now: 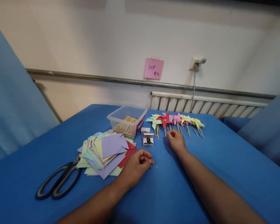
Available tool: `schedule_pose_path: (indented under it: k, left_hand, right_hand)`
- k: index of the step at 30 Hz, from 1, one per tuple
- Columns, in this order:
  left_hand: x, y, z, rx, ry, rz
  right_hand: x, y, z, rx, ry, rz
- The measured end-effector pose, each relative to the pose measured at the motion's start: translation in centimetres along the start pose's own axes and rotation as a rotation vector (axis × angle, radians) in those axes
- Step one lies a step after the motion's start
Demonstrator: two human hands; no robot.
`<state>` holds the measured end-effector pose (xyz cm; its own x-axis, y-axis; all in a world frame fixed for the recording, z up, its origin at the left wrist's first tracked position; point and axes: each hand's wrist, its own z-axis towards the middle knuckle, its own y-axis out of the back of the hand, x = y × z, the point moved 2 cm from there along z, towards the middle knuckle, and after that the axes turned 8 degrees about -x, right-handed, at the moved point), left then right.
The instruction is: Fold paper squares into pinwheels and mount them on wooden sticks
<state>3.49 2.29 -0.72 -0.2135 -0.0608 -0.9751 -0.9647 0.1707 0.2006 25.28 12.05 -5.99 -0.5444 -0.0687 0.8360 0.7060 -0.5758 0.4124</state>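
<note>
My left hand (138, 164) is over the front right corner of a pile of coloured paper pieces (114, 145). Its fingers are loosely curled, the thumb stands apart, and nothing shows between them. Farther out, my right hand (176, 140) is closed beside the stick ends of a row of paper pinwheels. Whatever its fingers may hold is hidden. A red pinwheel (164, 120) lies just beyond the right fingertips, among pink (176, 118), yellow and pale green ones. Between the hands and the back edge, an open small box (148, 140) contains tiny metallic pieces, probably pins.
Behind the paper stands a clear plastic tub (139, 112) of thin wooden sticks (126, 125). Another small white box (145, 130) is beside it. Large scissors (64, 177) lie at the left, blades under the paper. The blue-covered table (224, 149) meets a wall with a radiator (207, 107).
</note>
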Motion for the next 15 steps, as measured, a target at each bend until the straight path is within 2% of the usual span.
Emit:
schedule_pose_path:
  k: [3,5,7,10,12,13,15]
  left_hand:
    - [-0.8,1.0,0.3,-0.048,-0.081,0.065]
    - [-1.8,2.4,0.4,-0.107,-0.154,0.153]
    - [-3.1,4.3,0.4,-0.199,-0.257,0.344]
    - [-4.5,7.5,0.5,-0.271,-0.386,0.737]
    - [-4.7,9.2,0.7,-0.293,-0.389,0.943]
    - [-4.5,9.8,0.9,-0.294,-0.378,1.018]
    - [-3.7,10.5,1.3,-0.279,-0.318,1.133]
  right_hand:
    - [1.2,0.1,-1.0,0.0,0.016,0.101]
    - [2.2,0.0,-2.1,0.021,0.021,0.165]
    - [3.4,-0.1,-3.6,0.062,0.012,0.223]
    - [5.3,0.3,-7.1,0.116,-0.046,0.299]
    - [6.3,1.0,-10.0,0.17,-0.103,0.346]
    - [6.7,1.3,-11.6,0.245,-0.179,0.418]
    - [7.4,2.1,-14.3,0.334,-0.24,0.499]
